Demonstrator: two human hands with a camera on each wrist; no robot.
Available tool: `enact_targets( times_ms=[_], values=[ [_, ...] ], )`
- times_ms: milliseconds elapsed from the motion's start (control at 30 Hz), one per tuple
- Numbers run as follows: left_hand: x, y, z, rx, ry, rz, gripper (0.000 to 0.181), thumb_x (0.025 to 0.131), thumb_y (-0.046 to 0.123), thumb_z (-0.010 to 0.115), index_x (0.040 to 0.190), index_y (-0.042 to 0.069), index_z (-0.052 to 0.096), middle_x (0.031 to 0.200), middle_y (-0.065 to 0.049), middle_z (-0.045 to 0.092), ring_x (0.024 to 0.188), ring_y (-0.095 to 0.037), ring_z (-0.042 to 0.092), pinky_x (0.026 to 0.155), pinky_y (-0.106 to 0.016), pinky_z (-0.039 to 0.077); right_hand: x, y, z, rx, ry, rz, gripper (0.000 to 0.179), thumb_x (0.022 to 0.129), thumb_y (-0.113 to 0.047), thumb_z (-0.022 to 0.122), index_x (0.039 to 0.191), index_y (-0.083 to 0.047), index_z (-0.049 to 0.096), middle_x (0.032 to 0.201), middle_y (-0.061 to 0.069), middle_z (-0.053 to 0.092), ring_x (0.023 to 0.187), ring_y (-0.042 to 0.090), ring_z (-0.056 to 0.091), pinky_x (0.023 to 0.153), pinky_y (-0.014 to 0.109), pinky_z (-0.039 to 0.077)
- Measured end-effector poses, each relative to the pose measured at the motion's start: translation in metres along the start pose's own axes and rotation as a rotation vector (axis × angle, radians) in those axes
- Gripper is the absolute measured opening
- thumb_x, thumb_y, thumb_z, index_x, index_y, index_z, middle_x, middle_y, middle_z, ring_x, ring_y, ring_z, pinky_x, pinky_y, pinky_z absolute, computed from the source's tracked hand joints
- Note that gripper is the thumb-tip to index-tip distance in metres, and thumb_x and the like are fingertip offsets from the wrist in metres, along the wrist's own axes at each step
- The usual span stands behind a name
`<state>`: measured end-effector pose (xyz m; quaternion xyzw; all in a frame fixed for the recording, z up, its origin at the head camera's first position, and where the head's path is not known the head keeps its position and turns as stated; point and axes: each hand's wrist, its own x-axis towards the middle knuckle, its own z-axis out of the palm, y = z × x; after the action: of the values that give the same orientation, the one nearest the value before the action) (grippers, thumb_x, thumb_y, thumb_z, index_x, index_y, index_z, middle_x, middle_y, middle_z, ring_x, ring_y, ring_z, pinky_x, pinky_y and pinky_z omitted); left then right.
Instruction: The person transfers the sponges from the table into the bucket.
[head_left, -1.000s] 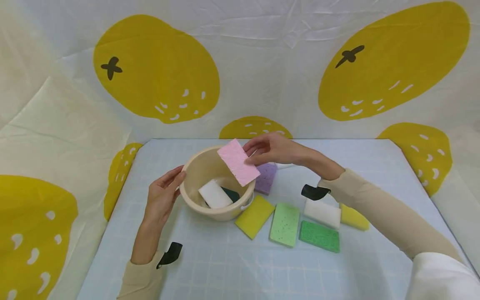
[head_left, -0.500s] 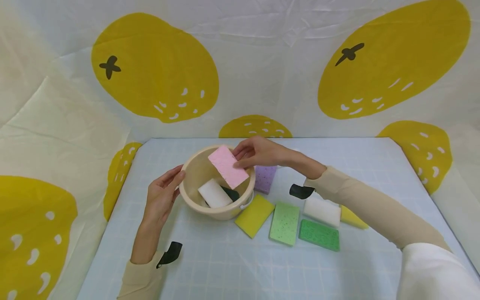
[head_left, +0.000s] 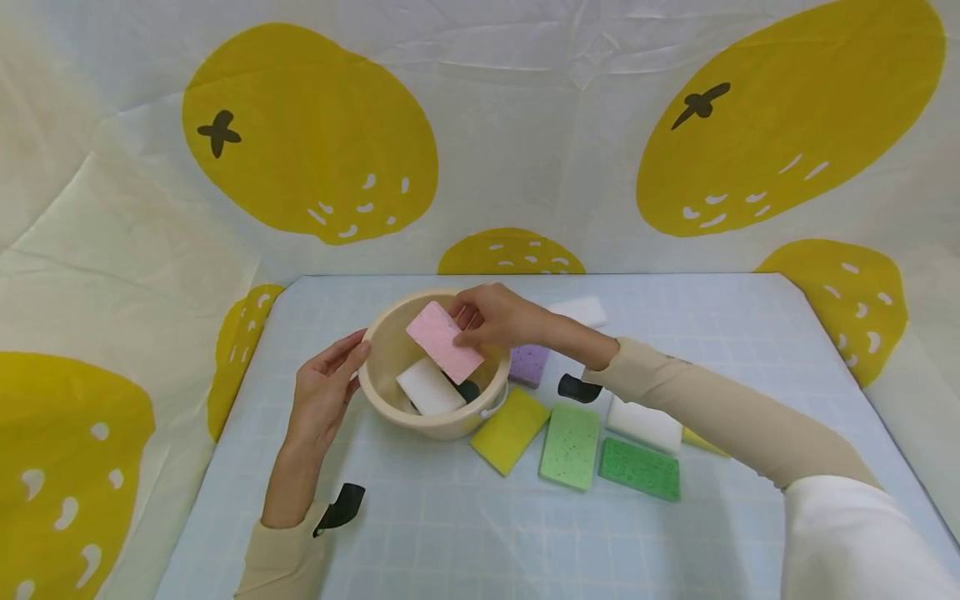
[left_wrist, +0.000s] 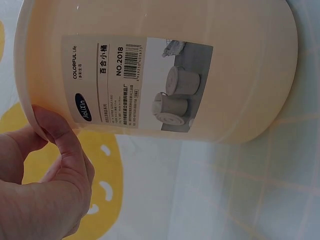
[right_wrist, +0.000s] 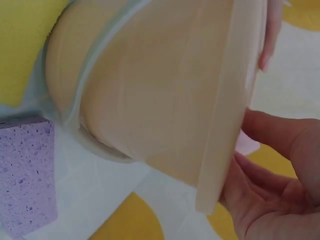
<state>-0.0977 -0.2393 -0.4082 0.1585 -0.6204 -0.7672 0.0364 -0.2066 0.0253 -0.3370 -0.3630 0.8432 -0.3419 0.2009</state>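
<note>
A cream plastic bucket [head_left: 386, 392] stands on the table, its printed label [left_wrist: 135, 85] showing in the left wrist view. My left hand [head_left: 324, 392] pinches the bucket's rim at the left side, thumb and fingers on either side of it. My right hand [head_left: 498, 317] pinches a pink sponge [head_left: 442, 340] by its right edge, over the mouth of the bucket. Inside the bucket lie a white sponge [head_left: 430, 387] and a dark green one [head_left: 469, 390], partly covered by the pink sponge. In the right wrist view the bucket wall hides most of the pink sponge.
Right of the bucket lie a yellow sponge [head_left: 511, 432], a light green sponge [head_left: 570, 446], a green sponge [head_left: 640, 469], a white sponge [head_left: 643, 425] and a purple sponge [right_wrist: 27, 175]. Another white piece [head_left: 581, 311] lies behind my right forearm. The bucket's handle [right_wrist: 90, 65] hangs down its side.
My right hand has moved left and lower with the pink sponge, bringing it further over and into the bucket's mouth. The white piece behind the forearm has come into view. My left hand stays put.
</note>
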Motion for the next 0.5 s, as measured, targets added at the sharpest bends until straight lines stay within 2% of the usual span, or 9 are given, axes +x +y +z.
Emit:
enact_targets(
  times_ms=[133,300,400,500],
  values=[
    [0.000,0.000,0.001,0.006,0.008,-0.003,0.056,0.093,0.022,0.079,0.139,-0.001,0.060,0.121,0.001,0.070,0.109,-0.009,0.067,0.090,-0.022,0.058,0.001,-0.004,0.009,-0.025,-0.016,0.030,0.032,0.095,-0.008,0.075,0.123,0.003,0.064,0.107,0.014,0.072,0.100,0.023,0.068,0.085,0.028,0.059],
    [0.000,0.001,0.001,0.012,0.012,-0.007,0.056,0.093,0.022,0.079,0.139,-0.001,0.060,0.121,0.001,0.070,0.109,-0.010,0.067,0.090,-0.022,0.058,0.002,-0.007,0.020,-0.040,-0.014,0.029,0.030,0.096,-0.003,0.072,0.123,0.004,0.060,0.110,0.017,0.071,0.100,0.025,0.066,0.085,0.028,0.058],
    [0.000,0.001,0.001,0.019,0.013,-0.012,0.056,0.092,0.023,0.079,0.140,0.000,0.060,0.123,0.000,0.069,0.110,-0.010,0.067,0.090,-0.022,0.057,0.002,-0.009,0.025,-0.068,0.008,0.014,0.024,0.096,0.001,0.070,0.118,0.005,0.060,0.102,0.015,0.067,0.092,0.023,0.060,0.077,0.024,0.054],
    [0.000,0.000,0.001,0.026,0.012,-0.014,0.056,0.092,0.024,0.079,0.140,0.000,0.060,0.125,-0.001,0.069,0.112,-0.011,0.066,0.091,-0.022,0.058,0.004,-0.009,0.030,-0.097,0.023,-0.006,0.016,0.096,0.005,0.067,0.110,0.005,0.060,0.092,0.013,0.056,0.083,0.023,0.050,0.070,0.024,0.045]
  ],
)
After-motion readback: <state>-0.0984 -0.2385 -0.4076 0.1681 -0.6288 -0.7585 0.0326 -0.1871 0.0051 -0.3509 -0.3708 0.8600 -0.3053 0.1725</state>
